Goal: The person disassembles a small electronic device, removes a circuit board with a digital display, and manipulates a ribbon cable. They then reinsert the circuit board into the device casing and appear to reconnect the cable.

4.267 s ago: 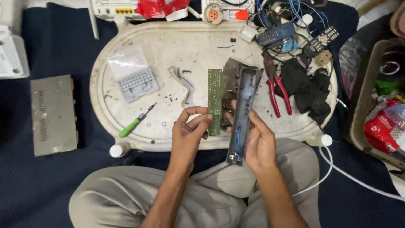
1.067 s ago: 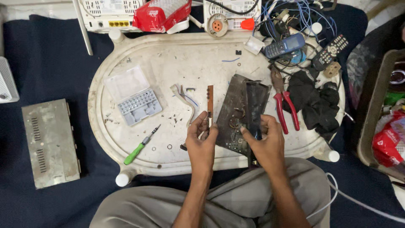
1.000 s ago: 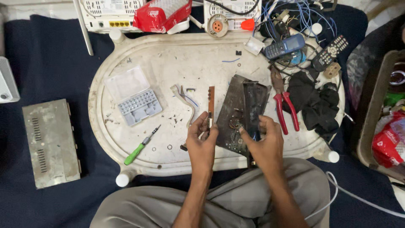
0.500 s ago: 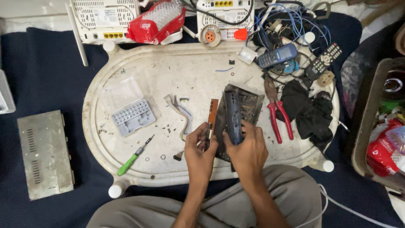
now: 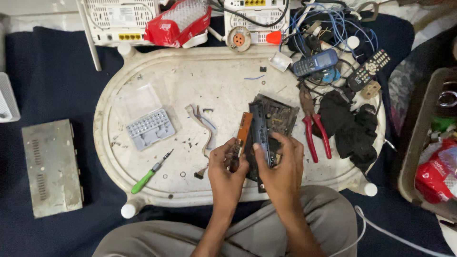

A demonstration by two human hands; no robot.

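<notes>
My left hand (image 5: 227, 171) pinches the near end of a narrow orange-brown circuit board (image 5: 244, 128) held on edge. My right hand (image 5: 282, 169) grips a long dark plastic strip (image 5: 260, 135) that lies over a dark device chassis (image 5: 281, 114) on the white oval tray (image 5: 157, 185). Both hands sit close together at the tray's near edge, above my knees. The lower ends of the board and the strip are hidden by my fingers.
On the tray lie a grey bit set case (image 5: 150, 127), a green-handled screwdriver (image 5: 148, 173), a flat ribbon cable (image 5: 202, 123), red-handled pliers (image 5: 315, 131) and black cloth (image 5: 354, 131). A phone (image 5: 315, 62), remote (image 5: 369, 70), wires and white routers (image 5: 121, 19) line the far side. A metal cover (image 5: 51, 166) lies left.
The hands drew together: the right hand shifted left along the dark strip and the board tilted further onto its edge. The camera view also shifted, with the tray now lower and more to the right.
</notes>
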